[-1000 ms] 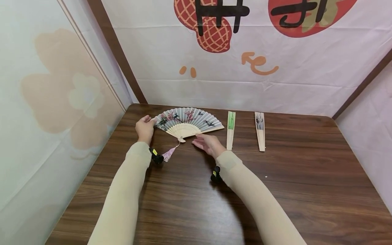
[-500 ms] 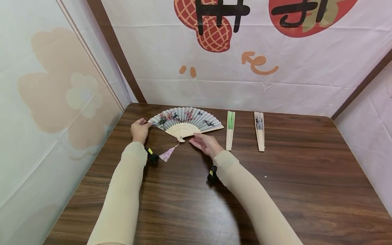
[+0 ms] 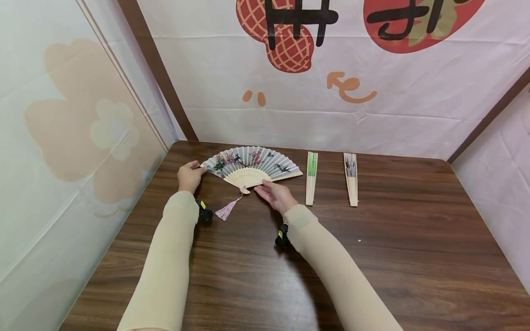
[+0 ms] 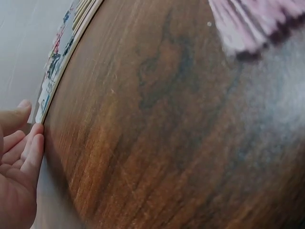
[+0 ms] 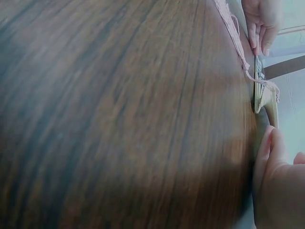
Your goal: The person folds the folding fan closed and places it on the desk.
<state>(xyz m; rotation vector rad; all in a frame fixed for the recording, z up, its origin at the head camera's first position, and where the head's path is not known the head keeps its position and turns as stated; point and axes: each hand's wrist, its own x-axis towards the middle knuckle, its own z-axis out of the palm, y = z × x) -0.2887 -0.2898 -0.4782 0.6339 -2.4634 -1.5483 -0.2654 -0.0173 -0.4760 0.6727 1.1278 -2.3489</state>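
Observation:
A spread folding fan (image 3: 248, 168) with grey-blue pleats, painted blossoms and birds and pale ribs lies near the back of the table. My left hand (image 3: 190, 177) pinches its left corner; in the left wrist view, thumb and fingers (image 4: 32, 152) meet at the end of the outer rib. At the fan's lower right edge, my right hand (image 3: 278, 195) touches the rib close to the pivot. Its fingers (image 5: 276, 148) look fairly straight in the right wrist view, with the thumb apart. From the pivot a pink tassel (image 3: 226, 210) trails onto the table.
Right of the open fan lie two folded fans, a green one (image 3: 311, 178) and a grey one (image 3: 351, 179). A white printed cloth wall (image 3: 290, 124) rises behind the brown wooden table (image 3: 414, 239), and another (image 3: 83, 161) stands on the left.
My left hand has moved slightly left, and the fan's left edge has gone with it, so the fan is spread wider. The right hand has shifted slightly left along the lower edge.

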